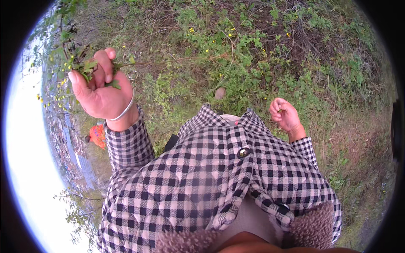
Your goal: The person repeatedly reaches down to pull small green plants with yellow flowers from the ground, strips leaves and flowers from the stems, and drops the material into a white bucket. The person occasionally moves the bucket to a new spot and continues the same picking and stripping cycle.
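My left hand (104,85) is raised at the upper left, palm up, with its fingers curled around a leafy stem of a yellow-flowered plant (90,64). Small round yellow buds (68,64) hang by the thumb. A thin brown stalk (152,63) runs out from the fingers to the right. A pale bangle (123,109) circles the left wrist. Lower on the right, my right hand (284,114) hovers over the grass with its fingers bent inward. A tiny green speck shows between those fingers; whether they hold it is unclear.
Low green plants with yellow flowers (231,34) and dry, tangled twigs (303,38) cover the ground ahead. A brownish stone (220,93) lies in front of me. A person in orange (97,136) is on the slope at left, with buildings (76,158) far below.
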Available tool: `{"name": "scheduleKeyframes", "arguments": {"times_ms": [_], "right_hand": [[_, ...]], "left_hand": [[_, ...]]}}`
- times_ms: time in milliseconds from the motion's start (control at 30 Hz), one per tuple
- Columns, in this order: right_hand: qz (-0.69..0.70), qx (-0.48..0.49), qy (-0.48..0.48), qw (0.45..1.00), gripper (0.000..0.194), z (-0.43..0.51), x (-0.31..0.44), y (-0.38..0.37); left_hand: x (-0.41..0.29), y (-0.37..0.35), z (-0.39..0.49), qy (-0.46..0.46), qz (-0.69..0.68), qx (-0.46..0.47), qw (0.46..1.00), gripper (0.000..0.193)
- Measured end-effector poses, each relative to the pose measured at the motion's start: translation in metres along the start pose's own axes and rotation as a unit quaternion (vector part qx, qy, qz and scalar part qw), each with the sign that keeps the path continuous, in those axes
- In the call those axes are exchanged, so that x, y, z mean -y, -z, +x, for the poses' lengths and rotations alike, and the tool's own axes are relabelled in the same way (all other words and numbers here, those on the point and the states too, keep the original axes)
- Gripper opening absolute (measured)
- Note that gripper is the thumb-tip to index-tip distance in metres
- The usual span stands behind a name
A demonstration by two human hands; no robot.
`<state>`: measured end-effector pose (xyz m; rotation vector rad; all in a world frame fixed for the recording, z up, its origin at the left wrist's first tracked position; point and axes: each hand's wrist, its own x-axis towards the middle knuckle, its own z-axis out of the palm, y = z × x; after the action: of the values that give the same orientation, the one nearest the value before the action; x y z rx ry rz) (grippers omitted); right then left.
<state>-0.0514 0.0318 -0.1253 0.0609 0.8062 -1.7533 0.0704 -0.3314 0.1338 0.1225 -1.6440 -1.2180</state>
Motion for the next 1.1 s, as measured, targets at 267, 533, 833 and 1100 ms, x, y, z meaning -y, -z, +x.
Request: {"name": "scheduleKeyframes", "arguments": {"times_ms": [267,533,833,1100], "right_hand": [[0.025,-0.042,0.061,0.997,0.007,-0.022,-0.007,0.003],[0.107,-0.077,0.133,0.982,0.007,-0.071,0.009,-0.022],[0.063,-0.068,0.233,0.968,0.010,-0.094,0.051,-0.057],[0.097,-0.081,0.243,0.962,0.017,-0.087,0.042,-0.099]], "left_hand": [[0.025,-0.028,0.009,0.164,-0.091,0.135,0.973,0.048],[0.107,-0.076,-0.052,0.322,0.031,0.366,0.873,0.036],[0.122,-0.103,-0.081,0.081,0.135,0.399,0.903,0.024],[0.123,-0.126,-0.086,-0.072,0.213,0.439,0.870,0.020]]}}
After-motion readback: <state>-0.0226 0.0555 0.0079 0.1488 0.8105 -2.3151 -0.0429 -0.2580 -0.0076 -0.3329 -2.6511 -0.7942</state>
